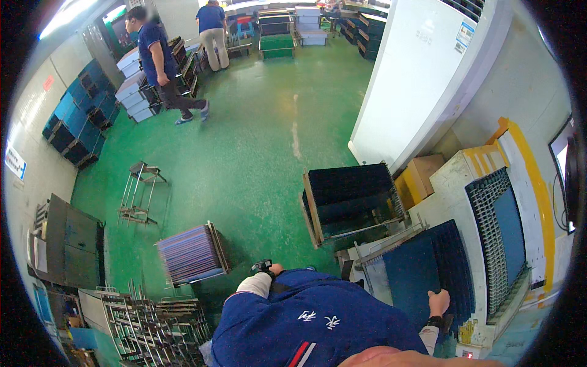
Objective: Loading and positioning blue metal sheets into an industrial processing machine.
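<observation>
My right hand point(438, 303) is closed at the near edge of a stack of dark blue panels point(409, 272) to my right, and it appears to grip one of them. The panels stand on edge, close together, beside a pale machine. A dark band circles my right wrist. My left hand point(276, 269) is by the front of my body, with a black device strapped on its wrist. Its fingers are mostly hidden, and it touches no panel that I can see.
A rack of black panels point(351, 189) stands ahead right, near a cardboard box point(422, 174). A rack of purple-blue panels point(191, 254) is on the left, with metal frames point(147, 324) below it. A stool point(142, 189) stands further off. Two people point(159, 67) are at the back.
</observation>
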`<state>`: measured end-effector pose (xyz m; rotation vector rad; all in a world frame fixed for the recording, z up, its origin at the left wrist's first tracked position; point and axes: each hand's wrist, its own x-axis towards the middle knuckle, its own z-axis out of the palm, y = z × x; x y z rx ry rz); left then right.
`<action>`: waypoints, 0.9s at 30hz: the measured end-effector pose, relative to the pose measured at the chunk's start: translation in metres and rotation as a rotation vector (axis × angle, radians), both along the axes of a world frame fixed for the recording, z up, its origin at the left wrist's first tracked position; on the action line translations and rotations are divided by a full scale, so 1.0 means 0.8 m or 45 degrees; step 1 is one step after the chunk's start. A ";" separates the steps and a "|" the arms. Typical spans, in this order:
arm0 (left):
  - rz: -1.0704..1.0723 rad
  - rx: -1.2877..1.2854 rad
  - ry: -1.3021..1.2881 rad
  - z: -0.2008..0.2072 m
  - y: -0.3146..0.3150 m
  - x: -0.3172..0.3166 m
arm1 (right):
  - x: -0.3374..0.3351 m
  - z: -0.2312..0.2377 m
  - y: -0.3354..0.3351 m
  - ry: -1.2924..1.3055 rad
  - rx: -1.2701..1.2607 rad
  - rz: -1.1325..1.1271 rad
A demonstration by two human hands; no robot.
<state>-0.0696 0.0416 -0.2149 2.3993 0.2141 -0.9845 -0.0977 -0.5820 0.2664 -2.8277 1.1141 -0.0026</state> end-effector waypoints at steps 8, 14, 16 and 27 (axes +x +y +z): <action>-0.038 0.053 -0.024 0.000 0.003 -0.003 | -0.003 -0.017 -0.010 -0.020 -0.098 0.014; -0.728 -0.134 -0.383 0.003 0.024 -0.009 | -0.003 -0.018 -0.020 0.109 -0.030 0.014; -0.518 -0.105 -0.235 0.004 0.023 -0.008 | -0.003 -0.015 -0.019 0.116 -0.011 0.007; -0.168 -0.013 0.006 0.055 -0.010 0.001 | 0.002 0.010 0.009 0.098 0.046 -0.057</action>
